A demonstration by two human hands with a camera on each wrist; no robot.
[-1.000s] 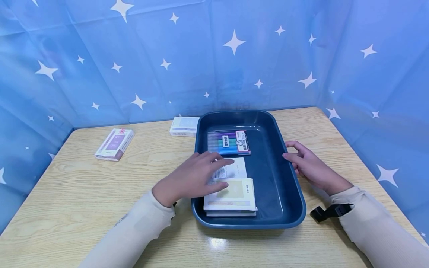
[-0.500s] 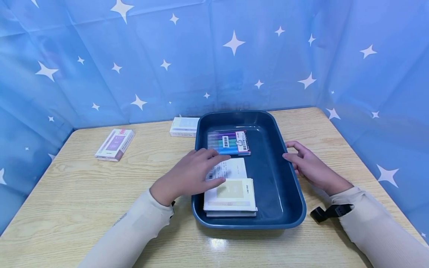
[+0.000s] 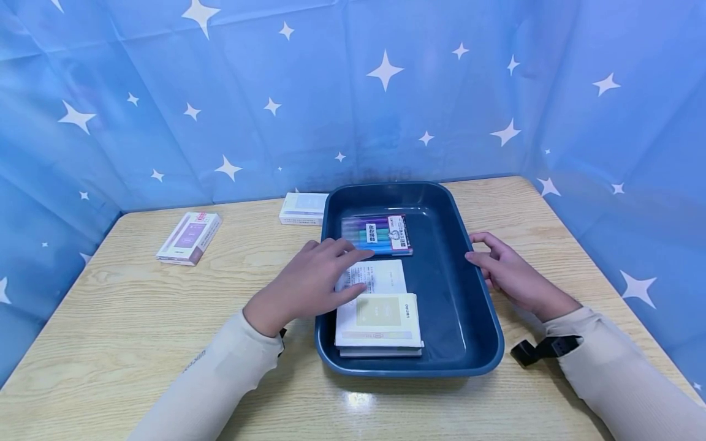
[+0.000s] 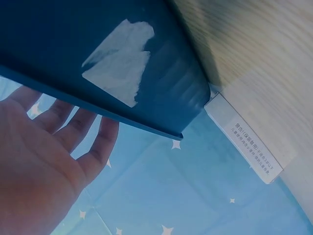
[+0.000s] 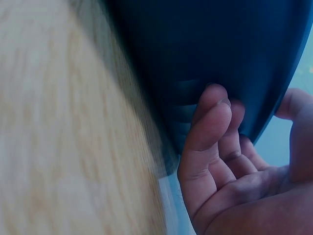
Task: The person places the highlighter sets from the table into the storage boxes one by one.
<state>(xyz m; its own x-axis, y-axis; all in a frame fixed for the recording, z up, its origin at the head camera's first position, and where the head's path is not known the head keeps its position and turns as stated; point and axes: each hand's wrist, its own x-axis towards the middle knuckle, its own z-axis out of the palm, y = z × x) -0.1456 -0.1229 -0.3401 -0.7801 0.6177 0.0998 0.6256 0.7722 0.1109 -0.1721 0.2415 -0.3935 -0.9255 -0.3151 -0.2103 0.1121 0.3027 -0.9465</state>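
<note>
A dark blue plastic tray (image 3: 441,324) rests on the wooden table. Inside, along its left half, lie a clear pack of coloured pens (image 3: 380,236), a white box (image 3: 388,275) with printed text, and a cream-labelled box (image 3: 380,318) stacked on another one. My left hand (image 3: 309,278) hovers over the tray's left rim, its relaxed fingers reaching above the white box and holding nothing; the left wrist view has these fingers (image 4: 100,147) beyond the rim. At the right rim, my right hand (image 3: 513,272) grips the tray, thumb on the edge and curled fingers (image 5: 210,122) against the outer wall.
A box with a purple label (image 3: 190,237) lies on the table's left side. Just beyond the tray's far left corner is another white box (image 3: 303,208). A blue curtain (image 3: 331,92) with white stars hangs behind and beside the table.
My left hand has drifted slightly left and away from me, uncovering more of the white box's print. The right hand, tray and boxes have stayed in place.
</note>
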